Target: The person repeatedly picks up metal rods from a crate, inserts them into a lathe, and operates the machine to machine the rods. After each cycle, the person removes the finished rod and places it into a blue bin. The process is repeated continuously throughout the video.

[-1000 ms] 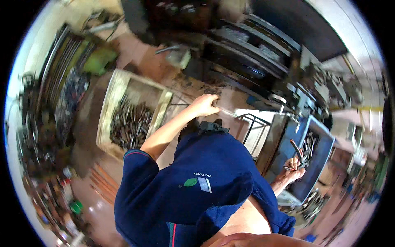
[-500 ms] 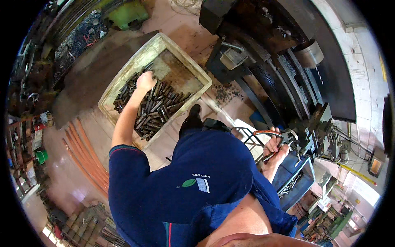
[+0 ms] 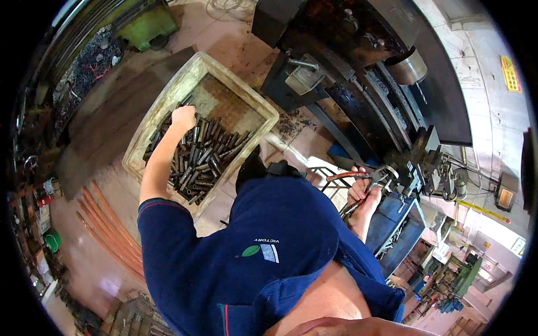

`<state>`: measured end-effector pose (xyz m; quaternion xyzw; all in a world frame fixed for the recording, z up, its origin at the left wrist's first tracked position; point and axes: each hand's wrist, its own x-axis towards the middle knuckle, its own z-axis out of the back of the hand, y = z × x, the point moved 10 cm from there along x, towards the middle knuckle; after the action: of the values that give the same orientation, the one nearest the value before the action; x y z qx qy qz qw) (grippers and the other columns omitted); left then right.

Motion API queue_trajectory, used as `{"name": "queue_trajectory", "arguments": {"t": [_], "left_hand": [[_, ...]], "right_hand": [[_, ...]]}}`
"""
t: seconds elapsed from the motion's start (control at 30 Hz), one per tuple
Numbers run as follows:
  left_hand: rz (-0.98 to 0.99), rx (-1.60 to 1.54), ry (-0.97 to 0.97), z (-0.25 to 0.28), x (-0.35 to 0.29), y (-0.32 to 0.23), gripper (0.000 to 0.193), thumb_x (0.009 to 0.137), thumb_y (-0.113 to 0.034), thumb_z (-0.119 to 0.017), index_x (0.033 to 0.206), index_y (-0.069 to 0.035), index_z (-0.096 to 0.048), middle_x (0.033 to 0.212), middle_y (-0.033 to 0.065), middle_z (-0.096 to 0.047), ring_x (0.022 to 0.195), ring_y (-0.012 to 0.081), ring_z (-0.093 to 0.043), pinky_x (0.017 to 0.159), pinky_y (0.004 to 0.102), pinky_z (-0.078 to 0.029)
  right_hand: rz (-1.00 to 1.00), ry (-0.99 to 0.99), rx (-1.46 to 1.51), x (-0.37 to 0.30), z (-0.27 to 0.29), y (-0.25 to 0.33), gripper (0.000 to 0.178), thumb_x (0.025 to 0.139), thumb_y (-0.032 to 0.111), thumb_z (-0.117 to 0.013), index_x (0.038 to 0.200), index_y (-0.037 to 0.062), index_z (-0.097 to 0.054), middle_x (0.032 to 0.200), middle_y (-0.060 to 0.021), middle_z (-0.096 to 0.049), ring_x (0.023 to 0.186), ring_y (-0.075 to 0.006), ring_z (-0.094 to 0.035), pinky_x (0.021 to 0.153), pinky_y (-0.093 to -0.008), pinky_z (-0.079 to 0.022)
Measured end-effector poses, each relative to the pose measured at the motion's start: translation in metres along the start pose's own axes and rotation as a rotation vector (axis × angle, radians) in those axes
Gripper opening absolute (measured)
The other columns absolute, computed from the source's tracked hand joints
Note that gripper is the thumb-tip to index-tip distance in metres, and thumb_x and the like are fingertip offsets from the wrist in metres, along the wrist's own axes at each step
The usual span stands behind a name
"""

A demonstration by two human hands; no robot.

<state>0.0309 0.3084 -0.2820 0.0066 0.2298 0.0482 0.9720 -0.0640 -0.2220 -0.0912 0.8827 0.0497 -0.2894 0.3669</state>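
Note:
My left hand [image 3: 183, 117] is closed in a fist among short dark metal tubes [image 3: 199, 159] heaped in a worn, cream-coloured bin [image 3: 249, 92]. A few tubes stick out just beyond its knuckles. Its fingertips are hidden, so what it grips does not show. On the right, my right hand [image 3: 363, 196] is wrapped round a pair of pliers [image 3: 347, 175] with red-orange handles. The pliers' jaws lie beside a round metal part on the machine [image 3: 412, 171], and whether they grip it I cannot tell.
Below the machine stands a blue metal tray [image 3: 406, 229] with metal pieces in it. A drill bit points out of a cylindrical holder [image 3: 408, 67] farther back. Long copper-coloured bars [image 3: 109, 229] lie on the floor at left. A dark sheet [image 3: 106, 123] lies behind the bin.
The whole view has shifted, so the bin and machine appear farther left. My left hand stays at the same spot in the bin. My right hand still holds the pliers.

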Motion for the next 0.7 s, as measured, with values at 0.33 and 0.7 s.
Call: {"name": "queue_trajectory", "arguments": {"t": [0.33,0.7], "left_hand": [[-0.164,-1.743,0.013,0.128,-0.065,-0.104,0.023,0.079,-0.017,-0.063,0.091,0.001,-0.058,0.068,0.0077,-0.06,0.052,0.0142,-0.058,0.047,0.0224,-0.046],[-0.488,-1.782,-0.036,0.237,-0.114,-0.319,0.015,0.081,-0.01,-0.063,0.081,0.004,-0.06,0.065,0.0062,-0.06,0.054,0.0129,-0.058,0.05,0.0225,-0.046]], "right_hand": [[-0.12,0.334,-0.59,0.018,-0.07,-0.014,0.042,0.069,0.005,-0.046,0.109,-0.0031,-0.05,0.101,-0.0188,-0.058,0.058,-0.0073,-0.048,0.045,-0.0193,-0.034],[0.029,0.429,-1.023,0.018,-0.07,-0.01,0.033,0.057,0.016,-0.053,0.084,-0.0012,-0.057,0.074,-0.0032,-0.053,0.072,-0.0144,-0.048,0.064,-0.0279,-0.038]]}}
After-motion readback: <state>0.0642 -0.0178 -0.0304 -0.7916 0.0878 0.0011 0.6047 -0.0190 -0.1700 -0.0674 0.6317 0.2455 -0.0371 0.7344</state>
